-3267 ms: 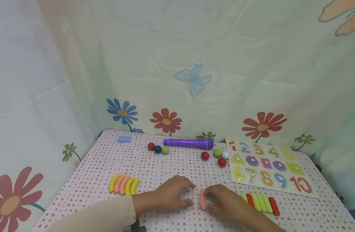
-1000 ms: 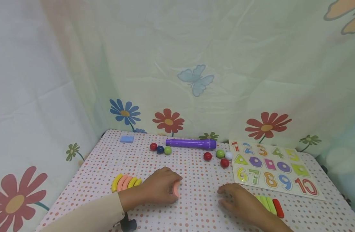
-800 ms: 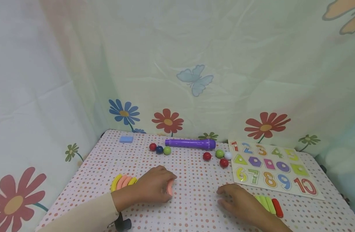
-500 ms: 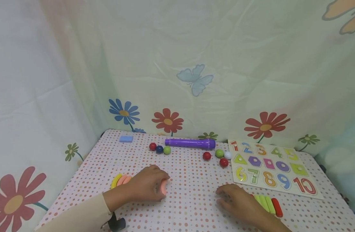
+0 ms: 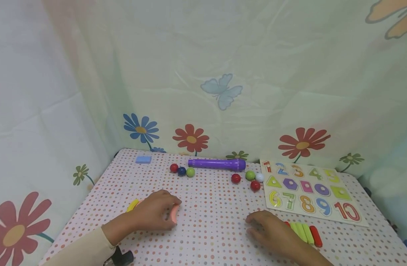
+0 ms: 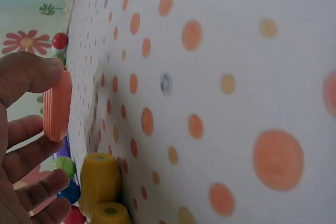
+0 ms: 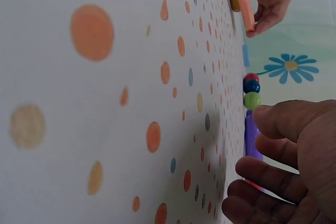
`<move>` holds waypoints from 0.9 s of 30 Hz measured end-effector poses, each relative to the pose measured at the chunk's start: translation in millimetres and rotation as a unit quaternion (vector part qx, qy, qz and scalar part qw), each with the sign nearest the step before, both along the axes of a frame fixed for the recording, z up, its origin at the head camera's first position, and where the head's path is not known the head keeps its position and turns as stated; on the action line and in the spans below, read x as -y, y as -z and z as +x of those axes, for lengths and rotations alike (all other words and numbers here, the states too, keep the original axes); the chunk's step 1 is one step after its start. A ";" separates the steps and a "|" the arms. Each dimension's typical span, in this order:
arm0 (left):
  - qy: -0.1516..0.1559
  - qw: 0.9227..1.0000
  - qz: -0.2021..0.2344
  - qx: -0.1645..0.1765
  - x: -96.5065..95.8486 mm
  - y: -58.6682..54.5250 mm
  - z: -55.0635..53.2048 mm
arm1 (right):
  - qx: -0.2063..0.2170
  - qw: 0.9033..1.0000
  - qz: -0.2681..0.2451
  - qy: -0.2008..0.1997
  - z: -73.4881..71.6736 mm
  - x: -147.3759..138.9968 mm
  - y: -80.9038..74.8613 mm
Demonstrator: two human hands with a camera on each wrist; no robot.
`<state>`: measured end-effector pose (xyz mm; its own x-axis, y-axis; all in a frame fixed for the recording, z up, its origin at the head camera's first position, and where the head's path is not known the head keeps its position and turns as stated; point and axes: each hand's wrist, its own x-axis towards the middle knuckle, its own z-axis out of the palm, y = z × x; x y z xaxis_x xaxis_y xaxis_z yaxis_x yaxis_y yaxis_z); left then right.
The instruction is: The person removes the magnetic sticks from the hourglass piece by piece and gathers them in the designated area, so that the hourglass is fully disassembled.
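Observation:
My left hand (image 5: pixel 157 210) pinches a slightly curved, ridged pink stick (image 6: pixel 57 106) between thumb and fingers, just above the table. Beside and partly beneath that hand lie yellow sticks (image 6: pixel 100 182); in the head view the hand hides most of their row. The right hand (image 5: pixel 273 234) hovers low over the right part of the table with fingers relaxed and nothing in them. Close by its wrist, a row of light green sticks (image 5: pixel 302 233) and red sticks (image 5: pixel 316 236) lies partly covered by the hand.
On the dotted table (image 5: pixel 210 229), a purple microphone-shaped tube (image 5: pixel 216 164) lies at the back. Red, blue, green and white balls (image 5: pixel 235 178) sit near it. A number puzzle board (image 5: pixel 313 192) lies at right, a light blue block (image 5: pixel 143 159) at back left.
The pink stick, first by the right hand at mid-table, is now in the left hand, which has carried it leftward to the yellow and pink row. Lately the right hand has barely moved.

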<state>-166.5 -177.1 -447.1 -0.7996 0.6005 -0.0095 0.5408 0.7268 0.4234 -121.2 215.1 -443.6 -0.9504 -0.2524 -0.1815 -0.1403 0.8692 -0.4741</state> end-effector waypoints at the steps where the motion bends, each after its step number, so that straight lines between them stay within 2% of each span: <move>1: -0.001 1.000 0.001 0.001 1.8 0.5 0.4 | -0.002 1.000 -0.003 -0.004 0.0 -0.4 -0.1; 6: -0.012 1.000 -0.003 0.004 9.6 4.2 1.5 | -0.006 1.000 -0.008 -0.013 0.3 -0.9 1.1; 13: -0.013 1.000 -0.002 0.010 24.1 9.3 4.8 | 0.004 1.000 0.000 -0.002 2.2 0.7 1.8; 18: -0.017 1.000 -0.002 0.000 31.2 13.6 7.0 | -0.003 1.000 -0.003 -0.006 3.6 -0.3 1.9; 27: -0.025 1.000 0.001 -0.003 34.7 10.2 10.8 | -0.006 1.000 0.006 -0.003 4.0 -0.1 3.1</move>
<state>-155.7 -211.8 -457.2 -0.8285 0.5600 -0.0023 0.5069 0.7516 0.4220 -117.2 215.1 -446.6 -0.9512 -0.2557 -0.1730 -0.1507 0.8737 -0.4625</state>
